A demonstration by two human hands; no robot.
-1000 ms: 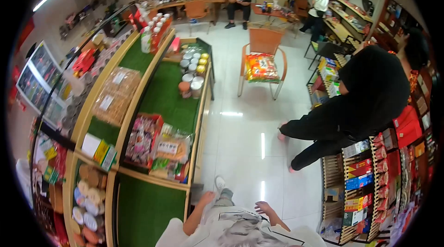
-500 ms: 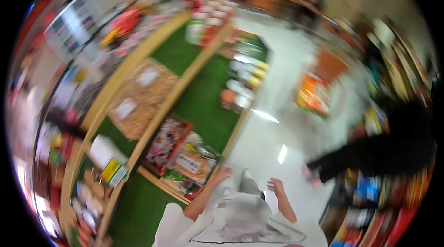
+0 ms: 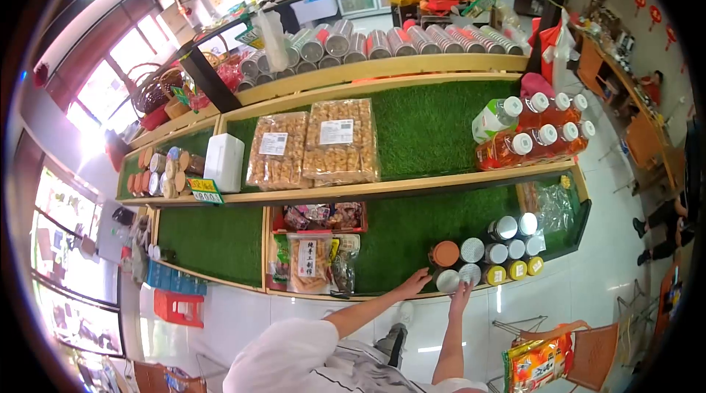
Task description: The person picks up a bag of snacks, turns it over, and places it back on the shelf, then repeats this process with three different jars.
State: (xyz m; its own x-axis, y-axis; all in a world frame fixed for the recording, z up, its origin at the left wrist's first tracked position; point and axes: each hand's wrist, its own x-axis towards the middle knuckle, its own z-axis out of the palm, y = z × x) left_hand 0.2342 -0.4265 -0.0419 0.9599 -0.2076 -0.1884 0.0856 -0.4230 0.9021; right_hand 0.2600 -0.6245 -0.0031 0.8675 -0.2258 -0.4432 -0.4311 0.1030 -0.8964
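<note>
Jar [image 3: 447, 282] between left grip [image 3: 420, 282], right grip [image 3: 461, 294]

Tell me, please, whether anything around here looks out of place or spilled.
One thing looks slightly odd: bright packaging lies on a chair rather than on a shelf. Around the jars by the left hand and right hand, I see no spill or damage.

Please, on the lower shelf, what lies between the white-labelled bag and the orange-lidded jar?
In the head view, a dark packet beside the bag, then bare green mat up to the jar.
</note>
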